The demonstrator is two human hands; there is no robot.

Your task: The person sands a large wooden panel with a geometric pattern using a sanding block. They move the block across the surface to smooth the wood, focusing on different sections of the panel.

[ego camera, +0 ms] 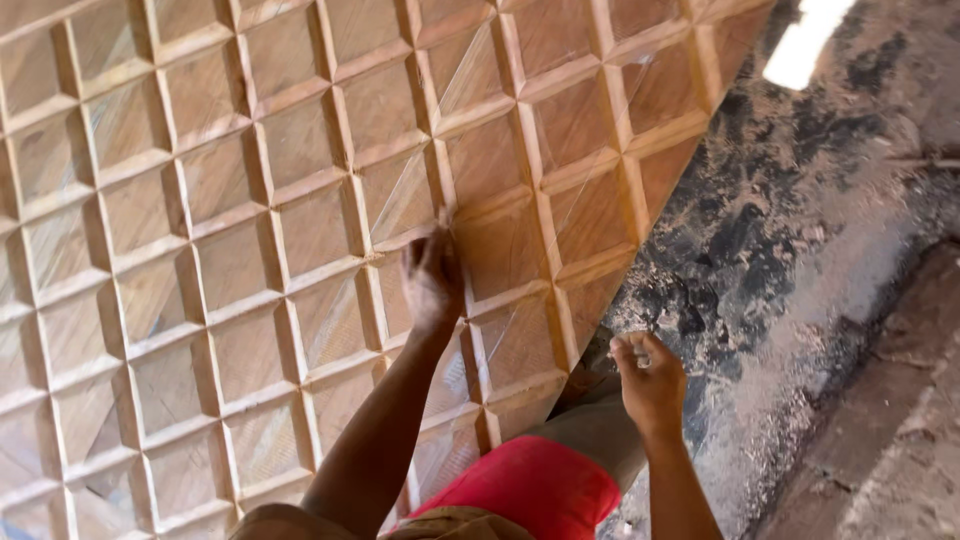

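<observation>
A large wooden panel [250, 200] carved into a grid of raised pyramid-shaped squares fills the left and middle of the head view. My left hand [432, 280] presses on one square near the panel's lower right part, fingers curled against the wood; whether it holds something small I cannot tell. My right hand [650, 375] hovers just off the panel's right edge with the fingers closed around a small pale object that I cannot identify.
To the right of the panel lies a rough floor [800, 230] covered in sawdust and dark patches. My knee in red shorts [540, 485] is under the panel's lower edge. A bright patch of light [805, 40] falls at the top right.
</observation>
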